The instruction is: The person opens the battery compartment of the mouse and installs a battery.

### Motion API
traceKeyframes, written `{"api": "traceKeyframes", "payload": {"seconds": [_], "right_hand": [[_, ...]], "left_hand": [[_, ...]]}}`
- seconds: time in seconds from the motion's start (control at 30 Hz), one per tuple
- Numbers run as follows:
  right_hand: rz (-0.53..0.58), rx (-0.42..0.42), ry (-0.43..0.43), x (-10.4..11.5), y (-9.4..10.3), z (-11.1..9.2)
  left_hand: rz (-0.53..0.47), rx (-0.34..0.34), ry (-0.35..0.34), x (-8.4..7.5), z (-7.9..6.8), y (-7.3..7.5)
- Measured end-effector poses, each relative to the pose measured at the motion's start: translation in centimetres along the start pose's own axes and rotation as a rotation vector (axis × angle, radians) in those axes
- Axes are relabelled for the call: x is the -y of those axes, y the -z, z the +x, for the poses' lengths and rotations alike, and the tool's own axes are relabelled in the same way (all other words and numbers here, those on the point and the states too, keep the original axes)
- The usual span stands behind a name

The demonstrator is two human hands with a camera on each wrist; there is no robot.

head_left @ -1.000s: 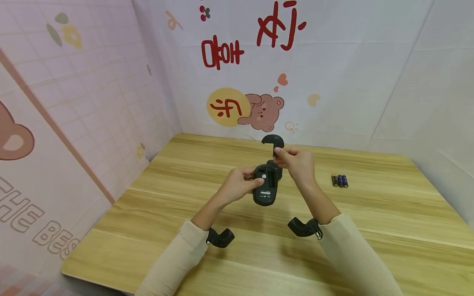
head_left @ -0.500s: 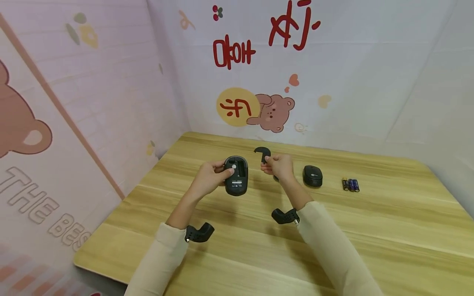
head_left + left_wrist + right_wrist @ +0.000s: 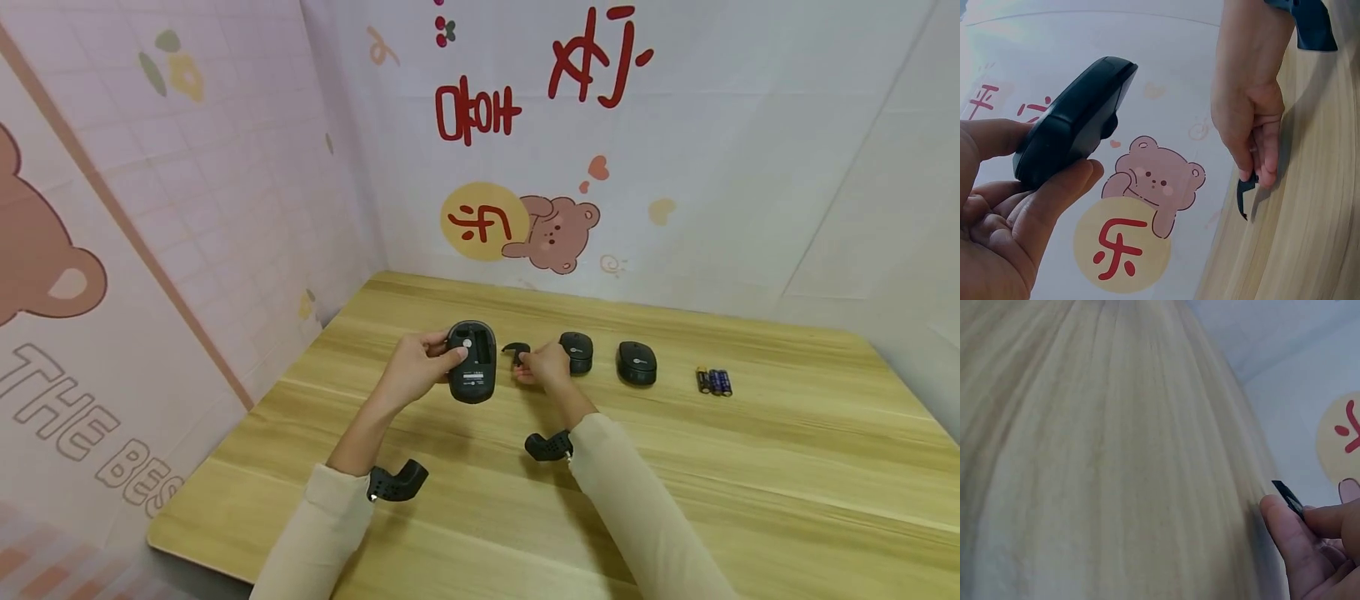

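Observation:
My left hand (image 3: 422, 367) grips a black computer mouse (image 3: 474, 385), its underside facing me with the long battery slot uncovered and bare. In the left wrist view the mouse (image 3: 1072, 119) is held up off the table between thumb and fingers. To its right, my right hand (image 3: 546, 367) pinches a thin, hooked black battery cover (image 3: 516, 348) by its narrow part, low over the tabletop. The right wrist view shows the cover's edge (image 3: 1287, 495) sticking out between thumb and fingertips.
Two more black mice stand upright on the wooden table (image 3: 480, 500): one mouse (image 3: 577, 352) just behind my right hand, another mouse (image 3: 637, 363) farther right. Several small batteries (image 3: 714, 382) lie side by side beyond them. A printed wall sheet (image 3: 705, 125) rises along the back edge.
My right hand has moved left and down with the battery cover, toward the tabletop. The left hand with the mouse has shifted left. Both standing mice now show.

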State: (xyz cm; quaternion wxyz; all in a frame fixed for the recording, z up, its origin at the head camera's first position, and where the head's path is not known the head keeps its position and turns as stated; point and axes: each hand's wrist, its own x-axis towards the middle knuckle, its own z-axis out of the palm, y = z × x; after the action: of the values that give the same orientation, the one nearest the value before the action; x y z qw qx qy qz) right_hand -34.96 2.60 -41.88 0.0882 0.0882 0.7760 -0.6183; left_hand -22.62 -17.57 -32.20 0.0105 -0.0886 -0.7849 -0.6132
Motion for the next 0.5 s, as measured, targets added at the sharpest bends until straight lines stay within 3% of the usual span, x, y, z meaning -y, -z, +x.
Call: {"api": "traceKeyframes", "payload": {"seconds": [0.33,0.5], "right_hand": [[0.017,-0.031,-0.094,-0.9,-0.1,1.1],[0.002,-0.053,-0.088,-1.0,-0.3,0.9]], "left_hand": [[0.004,0.005,-0.008,-0.1,0.2,-0.8],[0.007,0.012,-0.004,-0.2,0.3,-1.1]]}}
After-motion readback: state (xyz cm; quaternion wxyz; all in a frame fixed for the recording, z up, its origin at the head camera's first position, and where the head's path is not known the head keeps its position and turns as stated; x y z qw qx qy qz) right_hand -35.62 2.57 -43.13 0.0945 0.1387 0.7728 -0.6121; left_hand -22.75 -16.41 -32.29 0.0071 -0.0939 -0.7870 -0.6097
